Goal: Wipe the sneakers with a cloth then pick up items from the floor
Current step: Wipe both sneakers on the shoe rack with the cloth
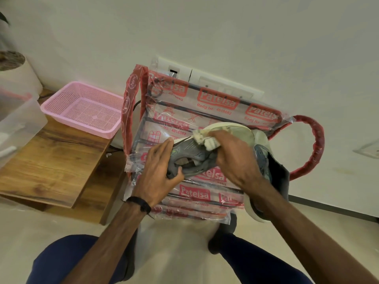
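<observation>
Grey sneaker (190, 158) tipped on its side over plastic-wrapped rack (184, 119), gripped at the collar by left hand (158, 171) to steady it. Right hand (235, 158) bunches white cloth (205, 139) against the sole edge, mid-wipe. Second sneaker (272, 181) waiting just right.

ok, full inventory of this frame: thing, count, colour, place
grey mesh sneaker with white sole: 1, grey and white, held over the rack
second grey sneaker: 1, grey, on the rack's right edge, behind the right forearm
white folded cloth: 1, white, pressed on the held sneaker's sole edge
plastic-wrapped metal rack: 1, clear wrap with red print, against the wall
pink perforated plastic basket: 1, pink, on the bench
wooden bench: 1, brown, left of the rack
clear plastic tub: 1, transparent, bench's left end
white plant pot: 1, white, far left
left hand: grips the held sneaker
right hand: holds the cloth
</observation>
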Motion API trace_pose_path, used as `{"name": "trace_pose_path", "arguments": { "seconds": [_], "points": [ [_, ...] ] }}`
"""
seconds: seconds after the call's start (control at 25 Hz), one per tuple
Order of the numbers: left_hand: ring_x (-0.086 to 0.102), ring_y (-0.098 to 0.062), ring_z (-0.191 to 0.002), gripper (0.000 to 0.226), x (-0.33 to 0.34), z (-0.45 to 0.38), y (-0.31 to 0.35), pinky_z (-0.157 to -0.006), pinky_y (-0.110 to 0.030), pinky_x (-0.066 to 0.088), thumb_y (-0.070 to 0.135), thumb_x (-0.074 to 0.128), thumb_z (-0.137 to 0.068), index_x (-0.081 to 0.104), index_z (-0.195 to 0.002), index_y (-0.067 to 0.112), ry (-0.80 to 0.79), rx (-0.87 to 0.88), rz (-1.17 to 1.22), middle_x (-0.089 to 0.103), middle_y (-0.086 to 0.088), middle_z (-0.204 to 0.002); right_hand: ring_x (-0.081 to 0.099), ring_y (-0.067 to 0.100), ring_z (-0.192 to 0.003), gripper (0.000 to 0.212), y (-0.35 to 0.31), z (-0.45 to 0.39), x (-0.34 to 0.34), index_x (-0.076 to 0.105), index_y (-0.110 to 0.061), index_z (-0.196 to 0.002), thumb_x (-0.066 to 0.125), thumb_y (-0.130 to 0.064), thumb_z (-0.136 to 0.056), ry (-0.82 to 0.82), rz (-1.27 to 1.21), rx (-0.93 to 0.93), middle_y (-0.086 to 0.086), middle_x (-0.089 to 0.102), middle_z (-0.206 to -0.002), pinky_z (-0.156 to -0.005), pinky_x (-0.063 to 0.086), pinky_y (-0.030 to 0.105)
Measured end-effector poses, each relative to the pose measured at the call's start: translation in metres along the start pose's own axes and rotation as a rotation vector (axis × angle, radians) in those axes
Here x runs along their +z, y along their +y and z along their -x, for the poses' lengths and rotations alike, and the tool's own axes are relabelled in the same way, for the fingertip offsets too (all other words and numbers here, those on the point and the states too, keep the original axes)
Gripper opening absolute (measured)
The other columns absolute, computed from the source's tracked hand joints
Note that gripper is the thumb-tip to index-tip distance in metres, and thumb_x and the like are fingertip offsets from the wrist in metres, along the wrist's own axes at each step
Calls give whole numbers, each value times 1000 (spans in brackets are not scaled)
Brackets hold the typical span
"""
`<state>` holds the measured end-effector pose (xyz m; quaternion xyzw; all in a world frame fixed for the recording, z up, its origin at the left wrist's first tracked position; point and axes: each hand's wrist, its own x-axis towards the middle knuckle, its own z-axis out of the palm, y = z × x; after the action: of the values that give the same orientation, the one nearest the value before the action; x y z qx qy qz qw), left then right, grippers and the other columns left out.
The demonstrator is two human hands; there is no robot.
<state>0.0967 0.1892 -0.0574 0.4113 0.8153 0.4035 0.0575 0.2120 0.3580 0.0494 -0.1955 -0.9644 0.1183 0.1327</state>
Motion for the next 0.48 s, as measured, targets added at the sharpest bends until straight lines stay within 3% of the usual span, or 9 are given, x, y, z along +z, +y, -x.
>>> {"name": "trace_pose_path", "arguments": {
  "seconds": [0.16, 0.28, 0.4, 0.48],
  "points": [
    [20, -17, -146, 83, 0, 0, -1, -117, -33, 28, 34, 66, -90, 23, -158, 14, -9, 18, -21, 29, -2, -161, 62, -5, -96, 21, 7, 3, -20, 63, -20, -114, 52, -10, -100, 418, -350, 324, -17, 66, -104, -81, 53, 16],
    [19, -17, -146, 83, 0, 0, -1, -115, -30, 23, 36, 66, -90, 23, -158, 14, -15, 11, -36, 29, -2, -161, 61, -2, -89, 19, 10, 3, -35, 60, -16, -118, 51, -17, -101, 615, -382, 466, -9, 65, -104, -75, 48, 6],
    [19, -18, -146, 83, -1, -1, 2, -115, -31, 24, 36, 66, -89, 25, -158, 13, -14, 26, -47, 30, -3, -160, 62, 12, -89, 25, 13, -4, -17, 61, -16, -117, 61, -26, -94, 427, -260, 391, -3, 65, -105, -79, 56, 28],
    [21, -19, -145, 82, -1, 0, 1, -116, -32, 25, 36, 64, -89, 26, -157, 11, -9, 27, -49, 32, -4, -159, 59, 21, -94, 37, 9, -4, 7, 64, -13, -121, 67, -26, -86, 248, -55, 266, 4, 62, -107, -82, 51, 35]
  ]
}}
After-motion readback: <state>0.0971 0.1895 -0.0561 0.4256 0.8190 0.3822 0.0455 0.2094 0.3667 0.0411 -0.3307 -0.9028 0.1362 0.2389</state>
